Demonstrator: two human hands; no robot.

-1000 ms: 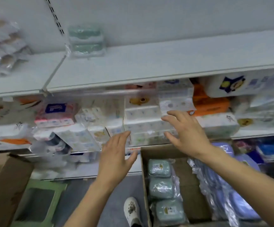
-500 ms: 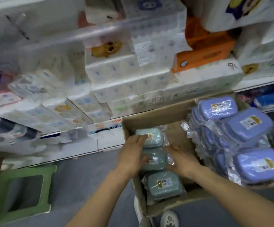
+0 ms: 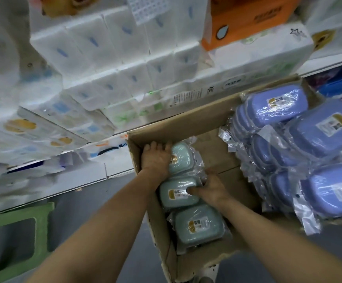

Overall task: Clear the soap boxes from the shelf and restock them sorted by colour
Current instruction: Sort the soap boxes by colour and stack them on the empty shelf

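Brown corrugated cardboard carton [image 3: 211, 127] holds three rounded green plastic soap boxes [image 3: 198, 225] in crinkly film, in row along left wall. Left hand [image 3: 155, 160] lies flat-fingered on far box; right hand [image 3: 211, 188] pinches middle box. Film-wrapped lilac soap boxes [image 3: 319, 135] heaped right.

three green soap boxes [image 3: 179, 194] in clear plastic wrap, lids up, in a row along left side of the cardboard box [image 3: 186, 127], purple soap boxes [image 3: 317, 131] wrapped alike, piled high at its right side, some tilted
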